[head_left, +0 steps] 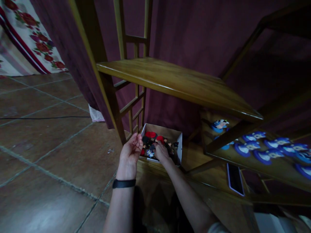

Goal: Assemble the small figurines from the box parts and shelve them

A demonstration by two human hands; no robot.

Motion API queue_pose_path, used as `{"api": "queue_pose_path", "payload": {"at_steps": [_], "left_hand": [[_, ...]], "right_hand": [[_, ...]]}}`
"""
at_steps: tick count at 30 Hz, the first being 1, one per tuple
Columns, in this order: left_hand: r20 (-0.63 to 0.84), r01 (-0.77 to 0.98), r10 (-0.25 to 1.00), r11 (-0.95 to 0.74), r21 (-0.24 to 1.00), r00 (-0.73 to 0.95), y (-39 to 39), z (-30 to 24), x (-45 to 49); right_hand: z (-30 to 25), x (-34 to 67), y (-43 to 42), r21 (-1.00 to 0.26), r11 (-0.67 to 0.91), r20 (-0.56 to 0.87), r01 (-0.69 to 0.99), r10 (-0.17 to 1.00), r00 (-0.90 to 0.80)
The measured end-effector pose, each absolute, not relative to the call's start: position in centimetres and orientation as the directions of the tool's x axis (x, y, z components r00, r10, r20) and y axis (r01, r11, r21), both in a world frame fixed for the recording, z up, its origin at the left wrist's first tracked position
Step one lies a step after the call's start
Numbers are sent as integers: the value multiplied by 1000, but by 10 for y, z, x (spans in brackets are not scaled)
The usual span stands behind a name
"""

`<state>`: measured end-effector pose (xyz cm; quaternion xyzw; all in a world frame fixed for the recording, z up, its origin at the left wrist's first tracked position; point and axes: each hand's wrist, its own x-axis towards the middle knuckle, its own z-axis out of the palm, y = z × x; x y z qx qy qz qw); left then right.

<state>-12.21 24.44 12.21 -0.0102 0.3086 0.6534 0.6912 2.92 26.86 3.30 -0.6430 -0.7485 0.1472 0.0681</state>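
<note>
The right hand (161,152) (its grip I cannot tell) reaches among small red-and-black figurines (151,134) in a white cardboard box (179,148); the left hand (132,147) is loosely curled, empty.

Toward six o'clock, the right hand (161,152) covers whatever it touches in the box (180,148), whose small figures (150,153) are too tiny to make out one by one. Past three o'clock, blue figures (247,148) blur, the last cut by the frame's right edge. At ten o'clock, the left edge crops the floral cloth (42,38).
</note>
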Motion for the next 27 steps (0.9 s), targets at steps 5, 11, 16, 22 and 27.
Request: {"api": "queue_pose_path", "payload": {"at_steps": [5,11,16,22,27], "left_hand": [[-433,-908,901,151,392,-37,245,121,-123],[-454,-906,889,153,395,-48,244,124,-122],[-459,-900,887,156,406,-54,244,125,-119],[-455,-899,890,163,406,-44,245,124,-117],[-473,-893,880,172,415,-50,245,125,-115]], "right_hand": [[35,32,265,-429,114,-34,896,989,-142],[26,69,270,-650,-35,-23,759,999,26],[19,101,277,-727,-192,3,659,959,283],[18,89,279,-910,-183,-136,373,980,147],[17,91,273,-881,-114,-89,459,993,76]]}}
